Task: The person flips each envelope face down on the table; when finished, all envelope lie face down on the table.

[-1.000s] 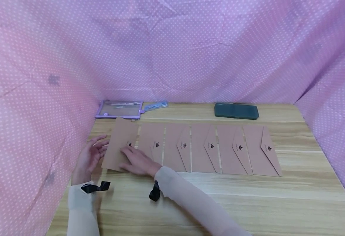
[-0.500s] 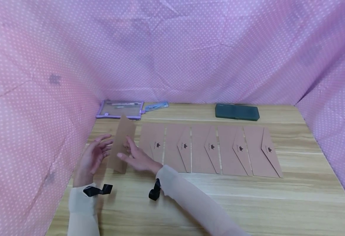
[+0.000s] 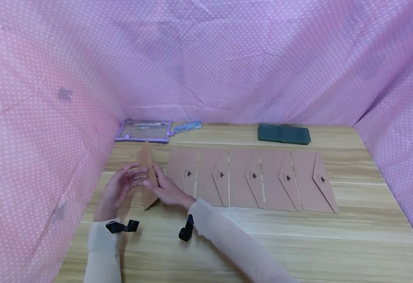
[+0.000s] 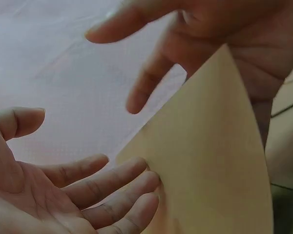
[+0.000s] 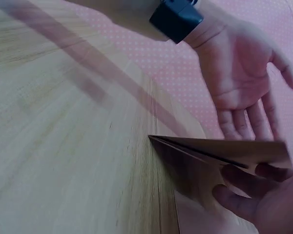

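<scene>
A brown paper envelope (image 3: 145, 155) stands tilted on edge at the left end of a row of envelopes, between my two hands. My left hand (image 3: 121, 185) is at its left side, palm up and fingers spread, with the fingertips against the paper in the left wrist view. On the other side is my right hand (image 3: 168, 192), its fingers lying along the paper in the right wrist view. The right thumb (image 4: 110, 30) points left, apart from the envelope. Right of this hand lies a flat envelope (image 3: 179, 161) with a black crown print.
Several more crown-printed envelopes (image 3: 243, 165) lie side by side to the right on the wooden table (image 3: 263, 239). At the back are a clear purple-edged pouch (image 3: 144, 131), a small blue case (image 3: 188, 127) and a dark green box (image 3: 284, 134). Pink dotted cloth (image 3: 206, 63) surrounds the table.
The leftmost envelope has been turned from nearly flat to nearly upright. My left hand has moved right, up to the paper. The right hand has shifted slightly to the right side of it.
</scene>
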